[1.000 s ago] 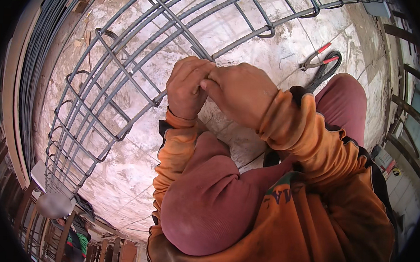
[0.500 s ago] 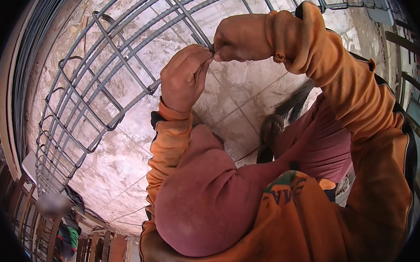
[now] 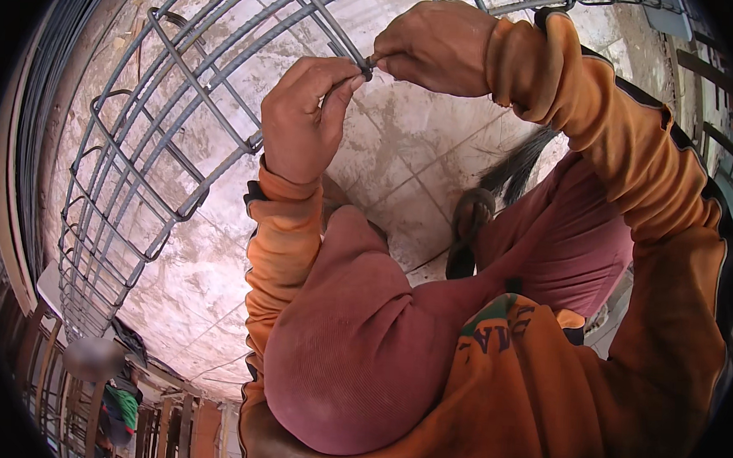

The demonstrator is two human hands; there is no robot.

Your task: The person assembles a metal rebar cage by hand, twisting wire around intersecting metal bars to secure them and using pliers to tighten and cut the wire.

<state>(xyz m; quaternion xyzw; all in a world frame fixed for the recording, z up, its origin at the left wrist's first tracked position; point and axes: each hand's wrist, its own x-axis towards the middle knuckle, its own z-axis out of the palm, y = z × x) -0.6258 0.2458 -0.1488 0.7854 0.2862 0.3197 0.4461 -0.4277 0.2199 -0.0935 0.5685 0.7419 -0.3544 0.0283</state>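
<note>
A long grey steel rebar cage (image 3: 164, 135) lies across the stained tile floor, made of straight ribbed bars and bent stirrups. My left hand (image 3: 302, 122) pinches a thin tie wire (image 3: 365, 61) at a crossing on an upper bar. My right hand (image 3: 434, 46) meets it from the right, fingers closed on the same wire at the joint. Both sleeves are orange. My knees in dull red trousers (image 3: 360, 345) fill the lower middle.
A dark sandal (image 3: 466, 234) on my foot rests on the tiles below the hands. More rebar pieces stand along the right edge (image 3: 713, 106). A blurred figure in green (image 3: 113, 398) is at the lower left beside rusty bars.
Both hands have risen and shifted right along the cage bar. My right arm now reaches higher, and the red-handled tool seen on the floor earlier is out of sight.
</note>
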